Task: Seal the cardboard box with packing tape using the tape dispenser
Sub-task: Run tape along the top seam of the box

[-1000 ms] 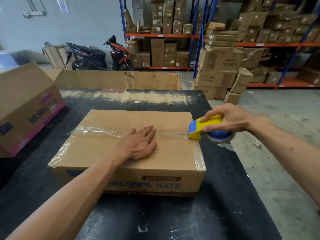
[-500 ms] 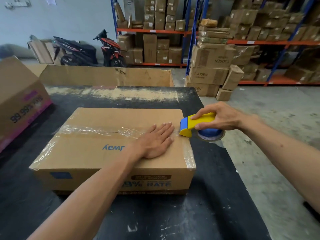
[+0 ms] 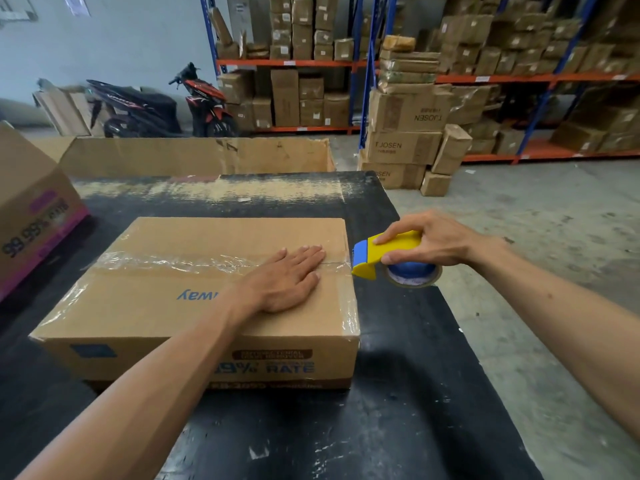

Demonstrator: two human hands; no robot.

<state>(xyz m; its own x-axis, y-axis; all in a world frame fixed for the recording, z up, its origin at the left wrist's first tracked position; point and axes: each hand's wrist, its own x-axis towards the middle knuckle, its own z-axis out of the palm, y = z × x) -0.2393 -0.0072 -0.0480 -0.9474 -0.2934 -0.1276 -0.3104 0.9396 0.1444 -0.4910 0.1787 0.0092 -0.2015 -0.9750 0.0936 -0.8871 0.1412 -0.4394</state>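
A flat brown cardboard box point(image 3: 166, 306) lies on the black table point(image 3: 398, 393). Clear packing tape point(image 3: 162, 261) runs along its top centre seam from the left edge to the right edge. My left hand point(image 3: 287, 278) presses flat, fingers spread, on the taped seam near the box's right end. My right hand point(image 3: 426, 240) grips the yellow and blue tape dispenser point(image 3: 384, 254), whose blue front edge sits at the box's top right edge, just off the box. The tape roll point(image 3: 412, 273) hangs under the dispenser.
A second printed box point(image 3: 31, 206) stands at the table's left. A long open carton point(image 3: 194, 155) lies behind the table. Stacked cartons point(image 3: 405, 129) and loaded shelving point(image 3: 519, 77) fill the back right. A motorbike point(image 3: 156, 105) is parked at the back left. Concrete floor point(image 3: 554, 237) is to the right.
My left hand slid right along the taped seam toward the box's right end. The dispenser stayed at the right edge in my right hand.
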